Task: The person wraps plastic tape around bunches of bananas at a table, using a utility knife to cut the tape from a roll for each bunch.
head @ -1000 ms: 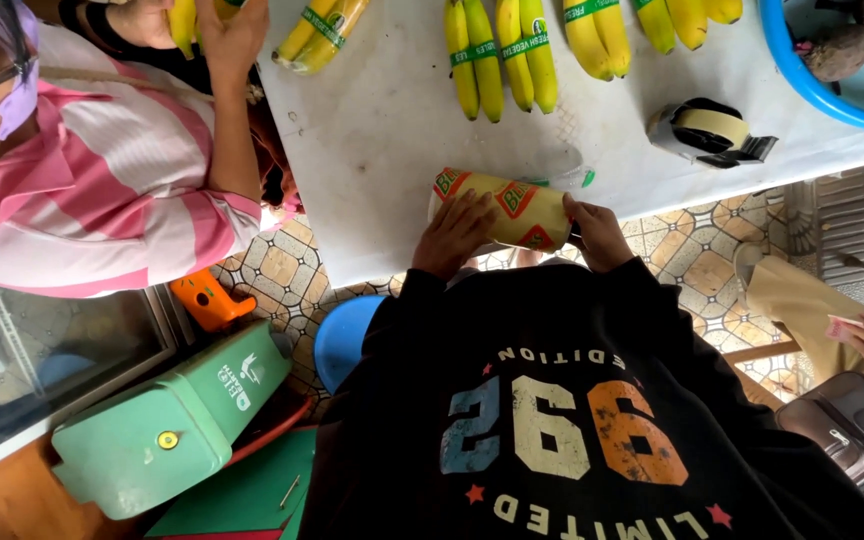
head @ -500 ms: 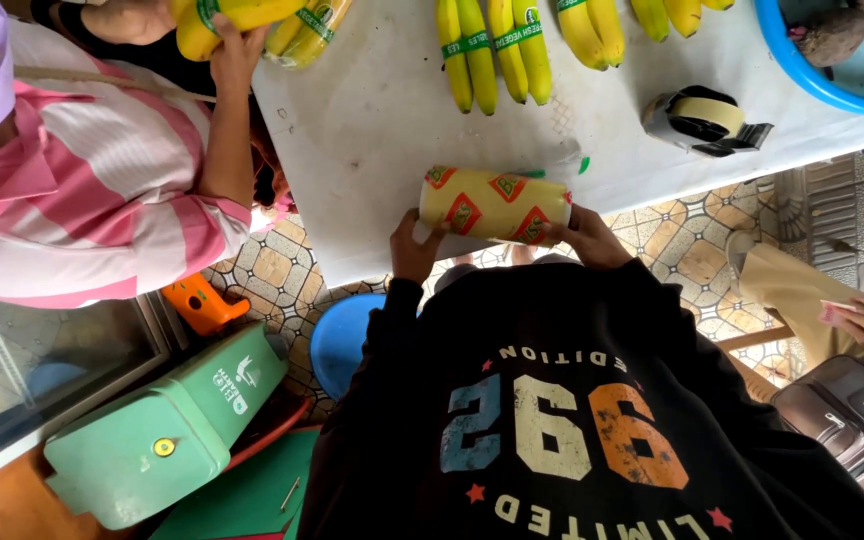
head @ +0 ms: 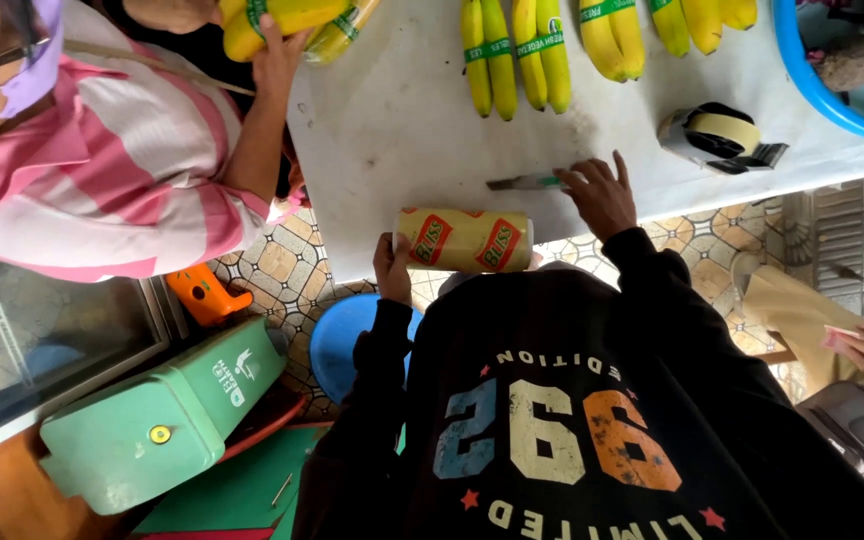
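One yellow cylindrical roll of printed wrapping with red lozenges point(head: 464, 241) is counted at the near edge of the one white tabletop point(head: 402, 130). Four bunches of yellow bananas banded in green tape are seen along the far edge — the clearest bunch point(head: 515, 52) is made up of four fruits. One slim knife with a green handle point(head: 525, 183) is counted, and one black tape dispenser loaded with a beige roll point(head: 717, 138). One blue plastic basin point(head: 822, 88) is cut by the frame. Below the table one green metal box point(head: 157, 420), one orange plastic tool point(head: 204, 294) and one blue round stool point(head: 347, 340) are counted. Two hands of the wearer — left hand point(head: 391, 272), right hand point(head: 600, 195) — are in view.
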